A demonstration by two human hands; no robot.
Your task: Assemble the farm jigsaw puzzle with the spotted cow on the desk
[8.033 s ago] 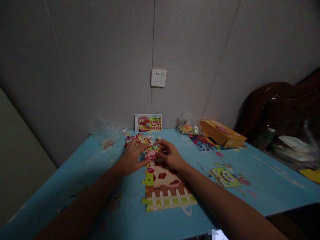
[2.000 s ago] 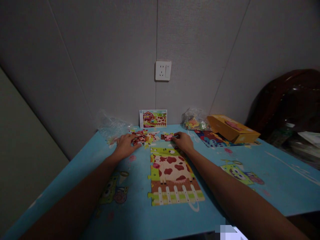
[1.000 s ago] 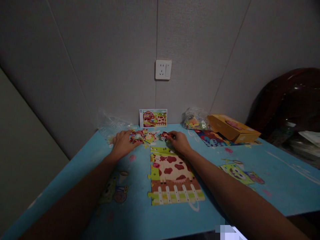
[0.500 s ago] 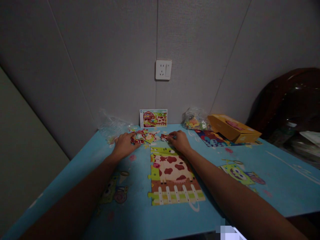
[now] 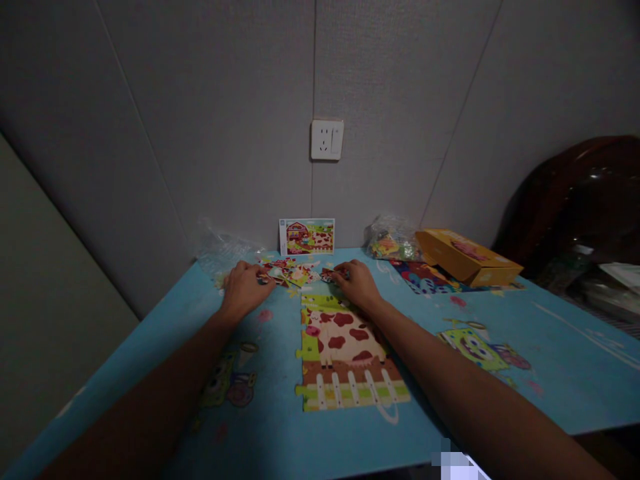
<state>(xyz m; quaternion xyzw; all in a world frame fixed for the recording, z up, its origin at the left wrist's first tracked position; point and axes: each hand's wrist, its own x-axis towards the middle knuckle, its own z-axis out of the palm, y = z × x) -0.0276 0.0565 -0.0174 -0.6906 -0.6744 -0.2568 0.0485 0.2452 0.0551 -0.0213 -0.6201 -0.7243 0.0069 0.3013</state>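
My left hand (image 5: 246, 288) is at the far left of the table, fingers closed on a dark red jigsaw puzzle piece whose edge shows at the fingertips. Beside it lies a pile of loose puzzle pieces (image 5: 301, 274), red, green and white. Right of the pile, my right hand (image 5: 359, 285) pinches a small dark red and white puzzle piece (image 5: 327, 275), partly covered by the fingers. Between my forearms lies a joined section of puzzle (image 5: 345, 347) with a cow and a white fence; my right arm covers part of its right edge.
A picture card (image 5: 307, 237) of the farm scene leans on the wall. Clear plastic wrapping (image 5: 225, 250) lies back left. A bag of pieces (image 5: 393, 241) and a yellow box (image 5: 467, 257) stand back right, the box partly on a dark picture sheet (image 5: 420, 278). The tablecloth (image 5: 280, 440) is blue.
My left hand has shifted slightly left and its fingers have drawn in around a piece by the pile. My right hand stays almost in place with its piece.
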